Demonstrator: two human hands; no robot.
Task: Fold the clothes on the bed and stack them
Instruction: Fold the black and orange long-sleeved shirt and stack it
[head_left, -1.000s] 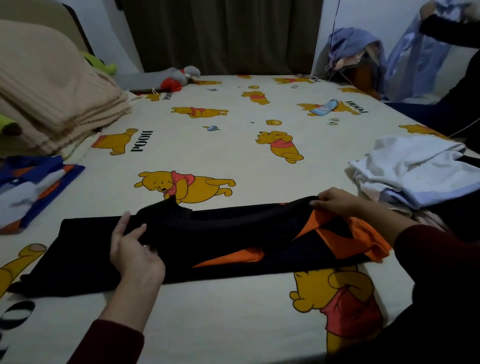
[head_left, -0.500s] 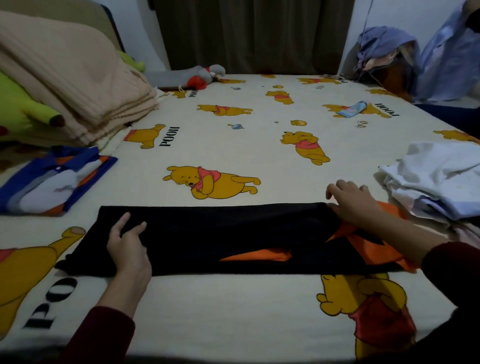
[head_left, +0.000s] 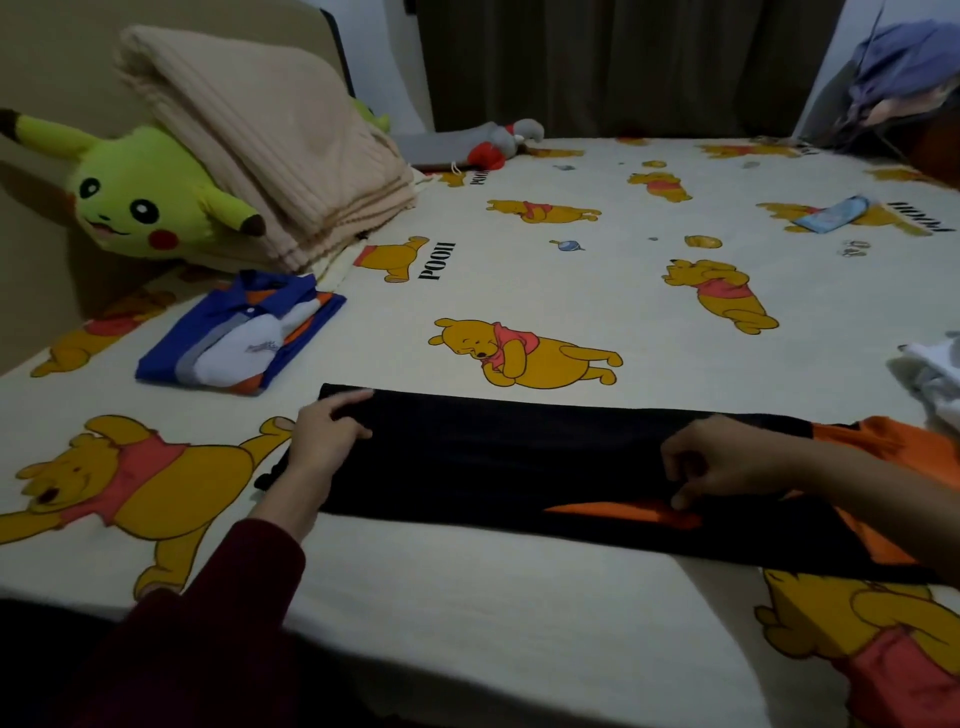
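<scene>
My left hand (head_left: 327, 441) presses flat, fingers relaxed, on the black garment (head_left: 519, 457); my right hand (head_left: 727, 462) pinches its middle. I'd keep edges aligned.

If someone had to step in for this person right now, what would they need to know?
Left hand: flat on the left end of the black and orange garment.
Right hand: fingers curled, pinching the fabric near an orange panel.
Done: the garment is folded into a long strip; a folded blue polo shirt lies to the left.
Left: fold the strip shorter, stack it on the polo, then do the white clothes at the right edge.
</scene>
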